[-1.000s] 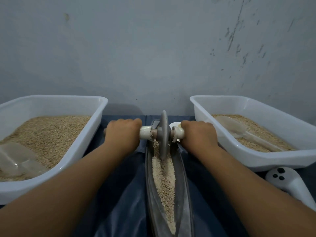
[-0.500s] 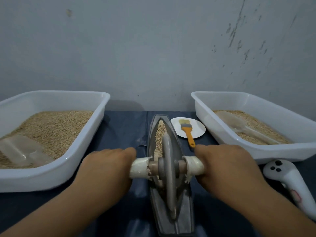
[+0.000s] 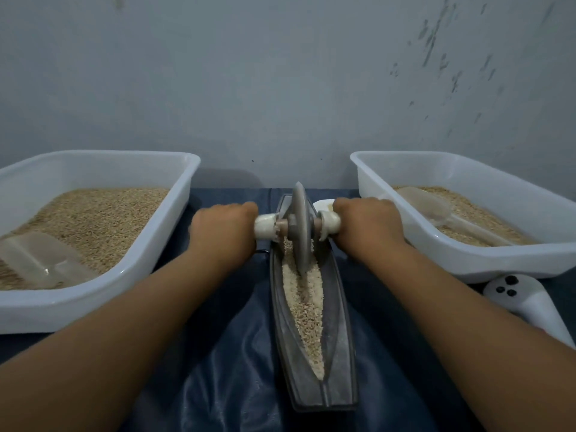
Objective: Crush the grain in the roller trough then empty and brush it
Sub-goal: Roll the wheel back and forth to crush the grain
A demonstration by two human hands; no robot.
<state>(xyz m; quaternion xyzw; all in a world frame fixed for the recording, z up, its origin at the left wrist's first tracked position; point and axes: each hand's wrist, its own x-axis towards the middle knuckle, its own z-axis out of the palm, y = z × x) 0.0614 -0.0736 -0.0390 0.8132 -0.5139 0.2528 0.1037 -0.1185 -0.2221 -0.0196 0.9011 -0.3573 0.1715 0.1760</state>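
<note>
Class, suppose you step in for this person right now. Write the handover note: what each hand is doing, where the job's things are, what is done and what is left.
Left hand grips the roller's left white handle; right hand grips the right one.
Roller wheel stands upright at the far end of the trough, which lies lengthwise on the blue cloth between the two tubs.
Grain fills the trough's groove, partly broken and still coarse.
Left tub and right tub each hold grain and a clear scoop.
Done: crushing under way.
Left: finish crushing, empty the trough, brush it. No brush is in view now.
</note>
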